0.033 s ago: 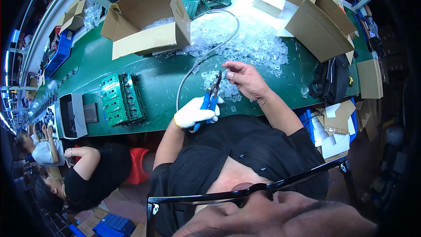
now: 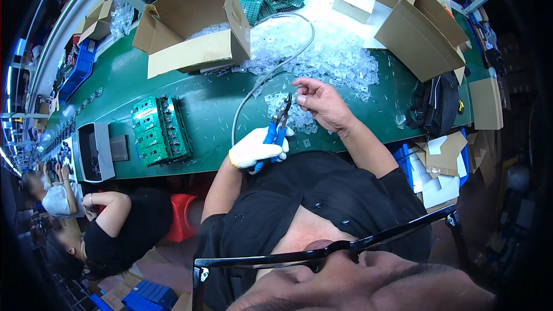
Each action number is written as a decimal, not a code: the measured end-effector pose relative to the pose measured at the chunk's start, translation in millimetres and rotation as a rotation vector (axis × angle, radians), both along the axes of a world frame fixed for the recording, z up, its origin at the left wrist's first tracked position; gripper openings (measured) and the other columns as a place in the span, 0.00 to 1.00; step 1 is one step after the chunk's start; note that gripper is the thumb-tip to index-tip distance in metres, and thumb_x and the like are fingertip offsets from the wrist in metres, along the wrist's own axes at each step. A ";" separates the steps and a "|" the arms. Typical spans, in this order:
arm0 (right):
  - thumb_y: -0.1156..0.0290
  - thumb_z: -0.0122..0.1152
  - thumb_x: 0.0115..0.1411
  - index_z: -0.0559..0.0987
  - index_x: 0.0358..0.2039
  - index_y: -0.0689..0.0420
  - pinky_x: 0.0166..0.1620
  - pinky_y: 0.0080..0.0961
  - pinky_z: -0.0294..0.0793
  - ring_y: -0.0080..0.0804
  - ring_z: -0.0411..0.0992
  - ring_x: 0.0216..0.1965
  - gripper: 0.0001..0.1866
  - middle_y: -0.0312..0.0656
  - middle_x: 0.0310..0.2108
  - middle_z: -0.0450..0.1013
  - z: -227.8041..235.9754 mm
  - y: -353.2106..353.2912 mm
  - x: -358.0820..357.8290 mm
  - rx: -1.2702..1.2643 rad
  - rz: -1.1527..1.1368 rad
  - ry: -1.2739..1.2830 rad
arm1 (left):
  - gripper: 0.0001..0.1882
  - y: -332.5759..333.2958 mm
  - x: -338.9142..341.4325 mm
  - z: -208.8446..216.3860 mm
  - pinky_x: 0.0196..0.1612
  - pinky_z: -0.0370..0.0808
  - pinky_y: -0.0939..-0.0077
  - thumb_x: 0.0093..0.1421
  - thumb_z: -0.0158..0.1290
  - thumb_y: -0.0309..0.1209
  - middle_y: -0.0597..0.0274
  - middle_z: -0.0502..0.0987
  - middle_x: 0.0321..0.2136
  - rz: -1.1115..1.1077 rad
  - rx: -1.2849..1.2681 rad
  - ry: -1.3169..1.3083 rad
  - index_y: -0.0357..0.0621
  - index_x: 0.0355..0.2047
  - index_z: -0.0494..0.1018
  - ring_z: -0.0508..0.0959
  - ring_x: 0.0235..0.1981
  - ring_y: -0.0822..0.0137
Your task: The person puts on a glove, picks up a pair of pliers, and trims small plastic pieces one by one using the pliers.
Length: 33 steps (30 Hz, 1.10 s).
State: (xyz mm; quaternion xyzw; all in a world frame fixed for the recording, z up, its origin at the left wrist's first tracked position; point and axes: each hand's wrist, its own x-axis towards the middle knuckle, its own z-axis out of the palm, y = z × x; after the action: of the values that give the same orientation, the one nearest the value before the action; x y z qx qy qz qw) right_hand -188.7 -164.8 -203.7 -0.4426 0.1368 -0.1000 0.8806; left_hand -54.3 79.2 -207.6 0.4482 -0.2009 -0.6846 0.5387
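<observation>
My left hand (image 2: 254, 148), in a white knitted glove, is wrapped round the blue handles of a pair of cutting pliers (image 2: 276, 131). The dark jaws point away from me over a small heap of clear plastic pieces (image 2: 299, 118). Just right of the jaw tips is my bare right hand (image 2: 324, 105), its fingers curled and the thumb and fingertips close together. Whatever sits between those fingertips is too small to make out. Beyond both hands a large pile of clear plastic pieces (image 2: 322, 57) spreads over the green table (image 2: 210, 101).
A grey cable (image 2: 244, 99) arcs past my left hand. Open cardboard boxes (image 2: 190, 56) (image 2: 423, 34) stand at the far left and right. Stacked green circuit boards (image 2: 152, 132) and a grey bin (image 2: 95, 152) lie left. A black bag (image 2: 435, 103) is right. Two people sit left.
</observation>
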 end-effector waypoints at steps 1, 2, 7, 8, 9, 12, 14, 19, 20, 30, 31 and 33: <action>0.80 0.67 0.69 0.80 0.57 0.63 0.42 0.20 0.74 0.21 0.72 0.37 0.16 0.36 0.41 0.75 -0.8 -0.4 -0.1 0.000 0.000 -0.001 | 0.37 0.4 0.1 -2.2 0.49 0.82 0.68 0.63 0.69 0.35 0.59 0.84 0.43 -0.010 -0.021 0.003 0.31 0.67 0.69 0.85 0.43 0.66; 0.80 0.69 0.67 0.80 0.57 0.62 0.43 0.20 0.75 0.21 0.75 0.39 0.18 0.36 0.42 0.77 -2.7 -1.2 -0.4 -0.014 -0.014 0.012 | 0.35 0.8 0.1 -3.5 0.47 0.81 0.71 0.64 0.68 0.34 0.60 0.84 0.43 -0.021 -0.043 0.007 0.32 0.67 0.69 0.85 0.42 0.68; 0.81 0.75 0.62 0.82 0.52 0.62 0.44 0.22 0.78 0.23 0.79 0.40 0.18 0.36 0.41 0.82 -4.5 -13.3 -1.6 -0.101 0.030 0.066 | 0.36 0.6 1.0 -1.8 0.46 0.81 0.73 0.64 0.68 0.34 0.61 0.84 0.43 -0.048 -0.057 -0.019 0.31 0.68 0.68 0.85 0.42 0.69; 0.80 0.75 0.62 0.83 0.50 0.62 0.45 0.22 0.78 0.22 0.79 0.39 0.16 0.36 0.40 0.82 -1.4 -15.6 -2.1 -0.158 0.045 0.095 | 0.36 0.4 1.3 -2.0 0.46 0.81 0.73 0.63 0.68 0.34 0.61 0.84 0.43 -0.067 -0.052 -0.036 0.31 0.68 0.68 0.85 0.42 0.69; 0.78 0.76 0.62 0.85 0.47 0.63 0.45 0.22 0.78 0.21 0.79 0.39 0.14 0.35 0.39 0.83 1.8 -17.4 -2.1 -0.214 0.061 0.122 | 0.36 0.5 1.2 -2.3 0.46 0.81 0.73 0.63 0.68 0.34 0.61 0.84 0.43 -0.067 -0.051 -0.036 0.31 0.68 0.68 0.85 0.42 0.69; 0.77 0.76 0.62 0.87 0.44 0.62 0.47 0.21 0.78 0.19 0.79 0.40 0.10 0.35 0.40 0.84 11.5 -20.9 -2.5 -0.327 0.080 0.174 | 0.36 0.3 0.7 -2.0 0.46 0.80 0.74 0.63 0.68 0.34 0.61 0.84 0.43 -0.064 -0.042 -0.029 0.31 0.68 0.69 0.85 0.42 0.69; 0.76 0.75 0.63 0.88 0.44 0.63 0.47 0.21 0.78 0.19 0.78 0.40 0.10 0.34 0.40 0.84 14.8 -22.3 -3.2 -0.372 0.085 0.185 | 0.36 -0.9 1.2 0.2 0.46 0.80 0.74 0.64 0.68 0.34 0.61 0.83 0.43 -0.072 -0.042 -0.047 0.31 0.68 0.68 0.85 0.42 0.70; 0.77 0.74 0.63 0.87 0.46 0.63 0.48 0.22 0.79 0.20 0.79 0.42 0.11 0.35 0.40 0.84 13.6 -22.3 -3.2 -0.437 0.102 0.196 | 0.30 -3.7 -3.8 5.2 0.41 0.80 0.74 0.65 0.67 0.35 0.64 0.83 0.37 -0.065 -0.011 -0.226 0.33 0.63 0.73 0.84 0.37 0.71; 0.78 0.74 0.64 0.86 0.46 0.63 0.48 0.22 0.80 0.20 0.80 0.42 0.11 0.35 0.41 0.83 12.1 -21.1 -3.0 -0.376 0.089 0.157 | 0.27 -3.9 -4.8 5.3 0.39 0.80 0.75 0.65 0.66 0.35 0.65 0.82 0.34 -0.070 0.011 -0.326 0.34 0.60 0.75 0.84 0.35 0.72; 0.81 0.71 0.63 0.84 0.47 0.62 0.47 0.25 0.82 0.23 0.80 0.42 0.11 0.37 0.41 0.83 -11.7 -24.7 -19.1 -0.520 -0.002 0.169 | 0.29 -0.2 -6.5 -0.7 0.40 0.83 0.69 0.64 0.68 0.34 0.60 0.82 0.37 0.135 0.039 -0.050 0.31 0.61 0.73 0.85 0.36 0.66; 0.79 0.71 0.60 0.84 0.47 0.62 0.46 0.27 0.82 0.24 0.80 0.41 0.13 0.37 0.40 0.84 -13.3 -24.8 -22.7 -0.727 0.029 0.225 | 0.31 1.4 -6.4 -5.4 0.42 0.84 0.67 0.64 0.68 0.34 0.59 0.82 0.38 0.140 0.006 -0.027 0.31 0.62 0.72 0.85 0.37 0.65; 0.79 0.72 0.59 0.84 0.47 0.62 0.46 0.28 0.81 0.25 0.80 0.40 0.14 0.38 0.40 0.84 -9.9 -20.0 -30.1 -0.798 0.015 0.239 | 0.35 1.9 -3.1 -10.7 0.46 0.85 0.63 0.64 0.69 0.34 0.58 0.82 0.41 0.109 -0.041 -0.028 0.30 0.65 0.70 0.85 0.40 0.64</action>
State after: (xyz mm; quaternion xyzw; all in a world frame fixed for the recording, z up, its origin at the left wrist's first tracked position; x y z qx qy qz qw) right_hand -218.7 -184.8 -213.7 -0.7586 0.1855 -0.0868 0.6186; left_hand -57.4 81.1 -218.3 0.4566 -0.1978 -0.6438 0.5813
